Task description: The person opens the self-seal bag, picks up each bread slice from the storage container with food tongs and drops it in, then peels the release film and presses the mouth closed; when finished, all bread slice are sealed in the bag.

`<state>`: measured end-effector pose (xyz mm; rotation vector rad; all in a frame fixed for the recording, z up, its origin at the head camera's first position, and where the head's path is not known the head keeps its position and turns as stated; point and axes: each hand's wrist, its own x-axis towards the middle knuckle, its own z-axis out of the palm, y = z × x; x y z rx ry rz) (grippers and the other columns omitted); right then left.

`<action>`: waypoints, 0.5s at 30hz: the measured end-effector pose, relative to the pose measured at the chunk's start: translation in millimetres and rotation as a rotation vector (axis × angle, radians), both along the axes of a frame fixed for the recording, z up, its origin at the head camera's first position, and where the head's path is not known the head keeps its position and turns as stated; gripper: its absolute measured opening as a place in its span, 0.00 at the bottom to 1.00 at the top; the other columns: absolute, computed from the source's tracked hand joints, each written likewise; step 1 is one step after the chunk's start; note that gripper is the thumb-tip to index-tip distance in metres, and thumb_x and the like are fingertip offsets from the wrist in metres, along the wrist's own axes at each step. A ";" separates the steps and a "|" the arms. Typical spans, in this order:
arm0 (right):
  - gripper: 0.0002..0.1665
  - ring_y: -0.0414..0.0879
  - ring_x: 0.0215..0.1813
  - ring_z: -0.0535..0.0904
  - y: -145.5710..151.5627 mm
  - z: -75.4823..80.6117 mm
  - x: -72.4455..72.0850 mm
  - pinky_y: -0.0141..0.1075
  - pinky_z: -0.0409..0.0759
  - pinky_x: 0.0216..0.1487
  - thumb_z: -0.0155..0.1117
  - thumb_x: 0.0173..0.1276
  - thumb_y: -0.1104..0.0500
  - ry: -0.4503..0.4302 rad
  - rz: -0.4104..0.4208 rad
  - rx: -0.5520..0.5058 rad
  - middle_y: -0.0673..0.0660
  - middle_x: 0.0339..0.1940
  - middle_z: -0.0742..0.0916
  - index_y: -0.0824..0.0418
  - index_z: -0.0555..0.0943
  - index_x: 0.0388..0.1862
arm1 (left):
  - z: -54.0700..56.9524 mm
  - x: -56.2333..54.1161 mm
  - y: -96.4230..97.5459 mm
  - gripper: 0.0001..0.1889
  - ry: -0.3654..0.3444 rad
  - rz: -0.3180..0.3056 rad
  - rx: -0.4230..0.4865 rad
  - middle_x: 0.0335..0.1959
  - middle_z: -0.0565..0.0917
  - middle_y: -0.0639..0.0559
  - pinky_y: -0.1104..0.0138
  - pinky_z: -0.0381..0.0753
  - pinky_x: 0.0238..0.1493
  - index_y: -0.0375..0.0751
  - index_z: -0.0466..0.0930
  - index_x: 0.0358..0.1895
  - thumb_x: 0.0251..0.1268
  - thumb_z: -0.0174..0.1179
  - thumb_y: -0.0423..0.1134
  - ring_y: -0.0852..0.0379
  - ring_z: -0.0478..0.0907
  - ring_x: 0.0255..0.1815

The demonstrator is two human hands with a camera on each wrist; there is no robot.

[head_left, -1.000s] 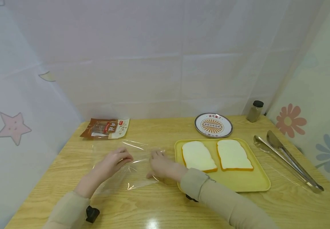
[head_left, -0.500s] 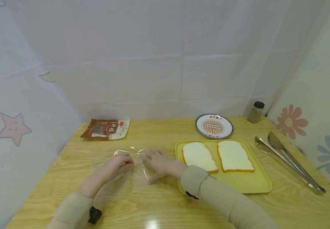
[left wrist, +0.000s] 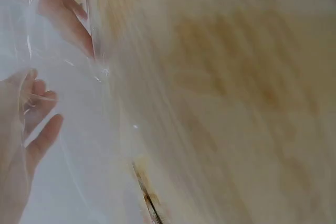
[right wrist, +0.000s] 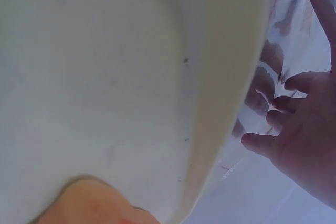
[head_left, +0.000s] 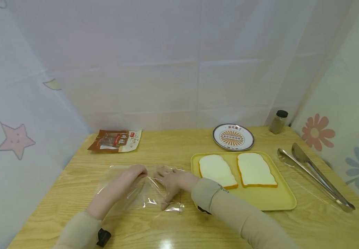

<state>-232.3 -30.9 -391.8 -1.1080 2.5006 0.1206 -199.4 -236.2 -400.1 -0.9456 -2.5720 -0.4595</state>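
A thin, clear plastic film, creased and shiny, lies on the wooden table in the head view; I cannot tell whether it is a sheet or a bag. My left hand has bent fingers and pinches the film, with creases running out from the fingertips. My right hand rests on the film with its fingers spread and the thumb toward the near edge. In the right wrist view, the right hand has fingers apart against the film. Film partly covers the left hand in the left wrist view.
Right of the hands is a yellow tray with two bread slices. A patterned plate, a black-lidded jar and metal tongs stand around it. A brown and white packet lies at the back left.
My right hand has spread its fingers further, its thumb moving nearer to me. The left hand has shifted slightly right. The film has been moved and creased between them.
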 end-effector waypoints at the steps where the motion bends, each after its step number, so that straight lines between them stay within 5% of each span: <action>1: 0.69 0.44 0.79 0.43 0.3 -0.2 -0.8 0.46 0.50 0.77 0.66 0.44 0.25 -0.009 0.002 -0.002 0.49 0.79 0.51 0.48 0.45 0.77 | -0.3 -0.1 0.4 0.04 0.044 -0.010 -0.002 0.30 0.78 0.57 0.68 0.79 0.37 0.42 0.76 0.35 0.61 0.60 0.29 0.63 0.75 0.33; 5: 0.70 0.45 0.79 0.41 2.6 2.1 -3.3 0.48 0.48 0.78 0.70 0.44 0.28 -0.052 0.027 -0.042 0.51 0.79 0.49 0.52 0.45 0.77 | 2.5 0.9 0.2 0.08 0.130 -0.041 -0.003 0.31 0.74 0.57 0.74 0.77 0.33 0.40 0.74 0.38 0.59 0.59 0.26 0.65 0.70 0.30; 15: 0.66 0.45 0.79 0.42 10.8 -0.6 -5.4 0.45 0.49 0.78 0.74 0.46 0.36 -0.112 0.033 -0.147 0.48 0.79 0.50 0.52 0.48 0.77 | 8.9 6.6 -4.9 0.12 0.065 0.007 -0.008 0.32 0.66 0.61 0.78 0.66 0.28 0.44 0.69 0.45 0.64 0.52 0.24 0.69 0.59 0.28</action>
